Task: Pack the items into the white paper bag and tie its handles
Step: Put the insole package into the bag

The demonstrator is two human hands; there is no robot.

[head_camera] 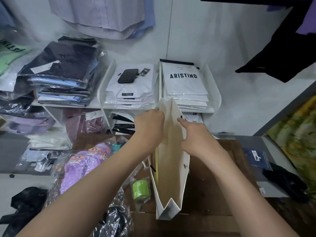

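Observation:
The white paper bag (169,177) stands upright on the brown wooden table (213,185), its mouth spread open towards me. My left hand (150,127) grips the bag's left rim near the far end. My right hand (193,135) pinches the right rim by a black handle slot, forefinger stretched out. A yellow flat item shows inside along the bag's left wall. Left of the bag lie a purple item in clear plastic (83,166), a small green roll in plastic (141,186) and a dark item in plastic (112,219).
White shelves behind the table hold stacks of packed shirts (186,86), with a black phone (127,75) on one stack. More bagged clothes (63,74) pile up at left. A navy packet (259,159) and black cloth (287,183) lie at right. Shirts hang overhead.

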